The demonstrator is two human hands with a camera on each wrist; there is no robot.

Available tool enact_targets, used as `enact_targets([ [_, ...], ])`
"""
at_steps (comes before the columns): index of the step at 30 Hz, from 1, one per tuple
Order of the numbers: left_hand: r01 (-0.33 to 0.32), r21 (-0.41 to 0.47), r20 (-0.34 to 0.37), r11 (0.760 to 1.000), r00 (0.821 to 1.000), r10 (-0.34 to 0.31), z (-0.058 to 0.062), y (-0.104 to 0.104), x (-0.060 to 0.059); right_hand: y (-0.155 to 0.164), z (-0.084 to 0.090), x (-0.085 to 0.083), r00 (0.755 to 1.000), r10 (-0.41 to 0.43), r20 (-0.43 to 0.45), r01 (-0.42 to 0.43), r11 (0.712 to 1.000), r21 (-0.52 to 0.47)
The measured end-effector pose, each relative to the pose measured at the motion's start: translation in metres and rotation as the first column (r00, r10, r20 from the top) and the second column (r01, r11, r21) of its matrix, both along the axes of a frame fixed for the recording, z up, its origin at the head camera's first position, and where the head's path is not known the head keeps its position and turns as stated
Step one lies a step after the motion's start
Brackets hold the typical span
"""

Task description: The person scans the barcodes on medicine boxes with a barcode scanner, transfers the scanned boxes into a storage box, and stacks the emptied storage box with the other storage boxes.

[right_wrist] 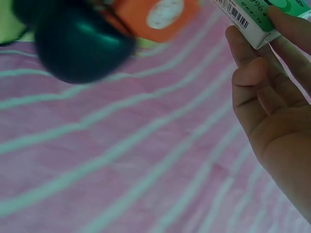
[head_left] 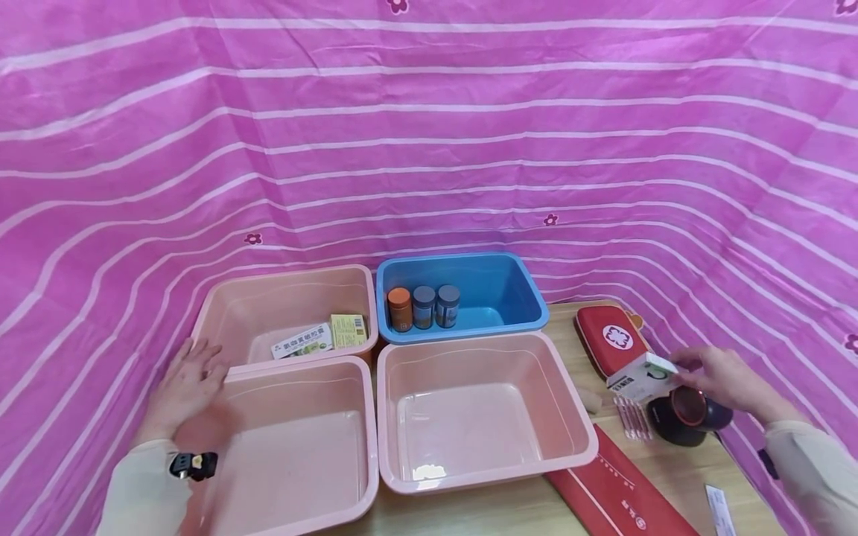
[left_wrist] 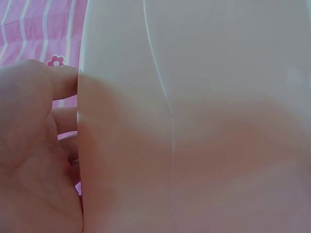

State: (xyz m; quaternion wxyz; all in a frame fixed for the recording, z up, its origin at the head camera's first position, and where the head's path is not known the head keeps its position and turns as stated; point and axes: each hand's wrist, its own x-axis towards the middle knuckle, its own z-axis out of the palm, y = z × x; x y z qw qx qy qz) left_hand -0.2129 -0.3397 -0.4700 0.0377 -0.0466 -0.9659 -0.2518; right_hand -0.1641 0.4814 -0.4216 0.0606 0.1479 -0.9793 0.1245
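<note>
On the right, my right hand (head_left: 731,383) pinches a small white-and-green medicine box (head_left: 642,376) by its end, above the table. In the right wrist view the box (right_wrist: 245,19) is partly cut off, with thumb and fingers on it. A red case with a white round emblem (head_left: 617,337) lies just behind the box. Dark rounded objects (head_left: 677,424) stand below the hand. My left hand (head_left: 191,383) touches the left edge of the pink bins, fingers loosely spread; the left wrist view shows fingers partly hidden behind a pink bin wall (left_wrist: 146,160).
The back-left pink bin (head_left: 248,298) holds two medicine boxes (head_left: 348,331). Three lidded bottles (head_left: 424,307) stand in the blue bin (head_left: 462,336). Front pink bins (head_left: 489,484) sit nearer. Pink-tipped sticks (head_left: 632,418), a red flat packet (head_left: 620,484) and a white strip (head_left: 720,510) lie right.
</note>
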Motion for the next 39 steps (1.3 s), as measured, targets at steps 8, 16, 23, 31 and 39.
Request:
enact_targets([
  [8,-0.013,0.017,0.018,1.000,1.000,0.013,0.000,0.000,0.003,0.007,-0.018,0.006,0.996,-0.036,0.079,0.035,0.999,0.018],
  [16,-0.013,0.013,0.028,1.000,1.000,0.012,0.001,-0.003,0.004,0.007,-0.020,0.007,1.000,-0.014,0.008,0.013,1.000,0.028],
  [23,-0.014,0.004,0.007,1.000,1.000,0.014,-0.001,-0.005,0.004,-0.002,-0.008,0.004,1.000,-0.010,0.002,0.010,1.000,-0.008],
  [31,-0.007,0.021,0.022,1.000,1.000,0.007,0.001,-0.003,0.004,-0.057,0.059,-0.012,0.987,0.135,-0.087,-0.145,0.982,-0.123],
  [39,-0.015,0.029,0.028,0.999,0.999,0.014,0.001,0.001,0.002,-0.184,0.135,-0.067,0.906,0.398,-0.144,-0.418,0.895,-0.158],
])
